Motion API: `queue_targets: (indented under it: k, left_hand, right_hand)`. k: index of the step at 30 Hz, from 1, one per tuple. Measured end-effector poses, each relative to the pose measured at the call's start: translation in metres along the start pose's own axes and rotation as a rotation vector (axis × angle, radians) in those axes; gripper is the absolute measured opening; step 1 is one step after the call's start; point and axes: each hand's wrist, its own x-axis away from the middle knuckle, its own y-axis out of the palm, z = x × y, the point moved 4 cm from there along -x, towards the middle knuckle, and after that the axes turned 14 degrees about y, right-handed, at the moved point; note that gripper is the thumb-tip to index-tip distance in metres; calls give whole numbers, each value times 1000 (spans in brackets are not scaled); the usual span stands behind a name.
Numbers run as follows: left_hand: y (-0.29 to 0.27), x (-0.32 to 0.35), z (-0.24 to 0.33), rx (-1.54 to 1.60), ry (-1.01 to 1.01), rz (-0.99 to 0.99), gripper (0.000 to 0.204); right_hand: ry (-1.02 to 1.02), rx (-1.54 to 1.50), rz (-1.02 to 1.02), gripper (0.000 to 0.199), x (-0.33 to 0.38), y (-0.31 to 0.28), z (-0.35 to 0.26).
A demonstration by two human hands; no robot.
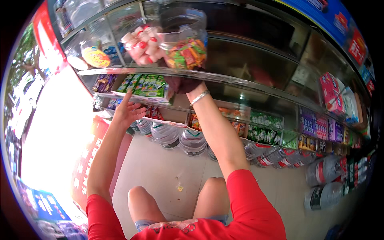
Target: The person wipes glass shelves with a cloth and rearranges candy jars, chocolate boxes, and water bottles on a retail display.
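Note:
My left hand [130,111] is open, its fingers spread, just below the front edge of a box of green packets [146,85] on a shelf. My right hand [197,89], with a silver bangle at the wrist, reaches onto the same shelf to the right of that box. It has a dark maroon cloth [182,85] bunched in it, and the cloth hides most of the fingers. Above the cloth, a clear jar of colourful wrapped sweets [186,52] stands on the glass shelf. Beside it is a jar of pink and white sweets [142,44].
The upper shelf's edge [256,81] runs just above my right wrist. Lower shelves hold red packets [154,113] and green packets [266,128]. Large water bottles [164,134] line the tiled floor [160,164]. A red box [90,160] stands at the left.

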Motion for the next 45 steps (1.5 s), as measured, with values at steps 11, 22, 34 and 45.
queue_targets:
  k: [11, 22, 34, 45]
  left_hand:
    - [-9, -11, 21, -108, 123, 66, 68]
    - [10, -42, 36, -94, 16, -178, 18]
    - [-17, -5, 63, 142, -147, -242, 23]
    - [-210, 75, 74, -11, -112, -182, 25]
  right_hand:
    - [-153, 994, 288, 44, 64, -14, -32]
    - [-27, 285, 424, 49, 218, -26, -137]
    - [-292, 2146, 1485, 53, 258, -23, -138]
    - [316, 2521, 1666, 59, 187, -29, -81]
